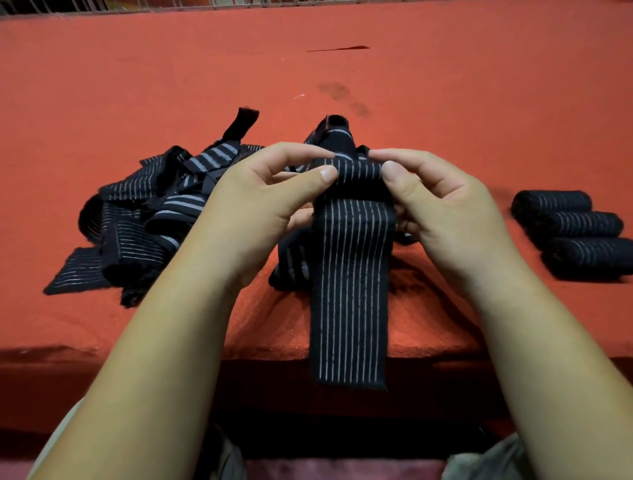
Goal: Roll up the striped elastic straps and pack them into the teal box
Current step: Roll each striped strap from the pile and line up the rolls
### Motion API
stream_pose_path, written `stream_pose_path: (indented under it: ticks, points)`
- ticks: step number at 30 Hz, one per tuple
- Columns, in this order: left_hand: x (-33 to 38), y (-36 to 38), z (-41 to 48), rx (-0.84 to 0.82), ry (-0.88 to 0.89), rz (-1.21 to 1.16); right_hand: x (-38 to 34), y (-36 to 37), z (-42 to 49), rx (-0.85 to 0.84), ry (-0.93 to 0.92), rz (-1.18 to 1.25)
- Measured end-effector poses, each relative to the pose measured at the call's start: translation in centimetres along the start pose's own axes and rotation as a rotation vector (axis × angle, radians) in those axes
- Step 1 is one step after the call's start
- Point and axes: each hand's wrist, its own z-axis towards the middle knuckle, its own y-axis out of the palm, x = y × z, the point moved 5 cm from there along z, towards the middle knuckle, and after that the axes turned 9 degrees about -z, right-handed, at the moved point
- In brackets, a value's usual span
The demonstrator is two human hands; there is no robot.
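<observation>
Orange-red cloth [445, 102] covers the table; its near edge drops into shadow.

Hard to read:
- The loose pile [150, 212] of black striped straps left of centre is tangled, so the count is not readable. Its right part sits behind the left hand [260, 202].
- Another strap end [291, 263] lies under the hands, mostly covered.
- The lower fingers of both hands are behind the held strap [349, 274]; only thumbs and forefingers show clearly.
- The far side of the rolled part is masked by fingertips, so the number of turns cannot be told.
- Three finished rolls [579, 224] lie at right, side by side and touching. The nearest one is cut by the frame edge.
- A wire grid [239, 3] at the far edge is cropped.
- Grey fabric [486, 462] at the bottom is dim and cropped.

The held strap is at centre, between both hands. The left hand pinches the left end of the rolled top, thumb in front and forefinger over it. The right hand [442, 205] pinches the right end the same way.

The strap's long axis runs near to far. The roll's axis runs left to right, across it. The free tail hangs flat toward the person, past the table's near edge, with the cut end pointing down. Pale stripes run lengthwise.

The finished rolls also lie with their axes roughly left to right, slightly slanted. A dark smudge [342, 97] marks the cloth beyond the hands.
</observation>
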Motion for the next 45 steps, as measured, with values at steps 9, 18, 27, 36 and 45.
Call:
stream_pose_path:
  ticks: [9,18,27,36,45]
  points:
    - [-0.4,0.4,0.1,-0.023,-0.055,-0.094,0.1,-0.1,0.0,-0.005,0.005,0.096]
    - [-0.2,-0.1,0.3,-0.013,0.013,-0.113,0.4,0.0,0.0,-0.072,0.039,0.145]
    - [0.0,0.3,-0.1,-0.003,0.001,-0.047,-0.2,-0.3,0.0,-0.011,-0.023,0.071]
    - [-0.2,1.0,-0.2,-0.033,-0.002,-0.005,-0.8,-0.7,-0.2,-0.007,-0.063,0.017]
    - [0.0,1.4,-0.4,-0.06,0.04,-0.019,-0.7,-0.5,-0.1,-0.064,-0.056,0.076]
